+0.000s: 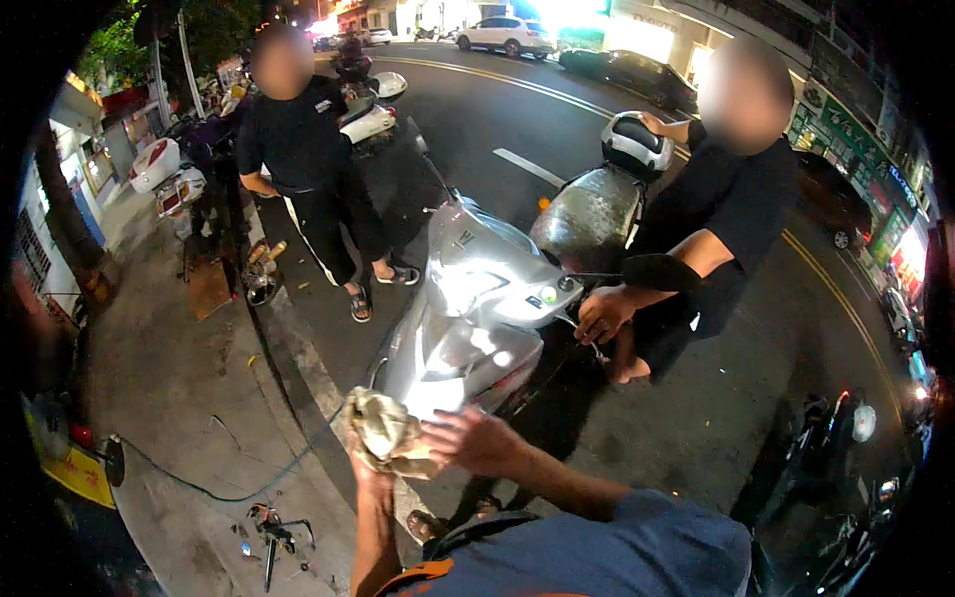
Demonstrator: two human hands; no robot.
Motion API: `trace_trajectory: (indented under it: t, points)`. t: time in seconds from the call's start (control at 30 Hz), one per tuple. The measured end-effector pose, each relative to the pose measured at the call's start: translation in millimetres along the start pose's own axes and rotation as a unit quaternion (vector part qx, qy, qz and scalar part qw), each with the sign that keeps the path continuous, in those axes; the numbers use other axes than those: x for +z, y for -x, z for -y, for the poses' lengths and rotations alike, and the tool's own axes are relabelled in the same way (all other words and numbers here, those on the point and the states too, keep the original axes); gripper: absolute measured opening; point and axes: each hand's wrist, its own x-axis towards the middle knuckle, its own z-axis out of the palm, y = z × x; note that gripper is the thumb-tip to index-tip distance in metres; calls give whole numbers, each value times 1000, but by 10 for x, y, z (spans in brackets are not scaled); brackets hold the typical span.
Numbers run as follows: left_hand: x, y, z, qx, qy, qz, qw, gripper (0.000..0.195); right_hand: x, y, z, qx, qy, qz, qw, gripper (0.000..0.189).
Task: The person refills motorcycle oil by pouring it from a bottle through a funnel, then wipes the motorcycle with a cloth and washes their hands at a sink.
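A crumpled, stained beige cloth rag [379, 427] is bunched in my left hand [371, 472], which is shut on it. Just right of the rag is my right hand [477, 440], fingers apart and their tips at the cloth's edge; whether they touch it cannot be made out. Directly beyond both hands stands a silver motor scooter [448, 347], its lit front facing me. Its worn, mottled seat [589, 213] and a rear top box [636, 142] show behind the handlebar.
On the right, a person [709, 216] in black has one hand at the handlebar and another on the top box. Another person [306, 157] stands left of the scooter. A hose [246, 496] crosses the pavement near tools [274, 533]. The kerb [313, 373] runs past my feet.
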Motion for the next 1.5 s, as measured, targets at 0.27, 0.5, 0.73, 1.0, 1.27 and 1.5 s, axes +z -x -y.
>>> trace_trajectory:
  t: [0.27,0.5,0.73,1.0,1.27,1.5]
  points:
    - [362,15,411,-39,76,28,996,47,299,-17,-281,142,-619,-159,756,33]
    - [-523,27,1136,-57,-165,8,985,55,1050,434,-1072,56,60,59,995,51]
    - [-795,52,1330,24,-168,29,985,47,1479,343,-1254,76,-90,-39,992,79]
    - [-421,174,797,-122,-92,-43,987,41,788,24,-498,-68,-71,71,993,87]
    - [-546,-142,277,-171,-36,-44,984,35,638,-473,-183,70,57,164,982,80]
    - [-1024,-258,-592,-232,-187,-40,954,47,610,-900,-106,100,13,316,943,64]
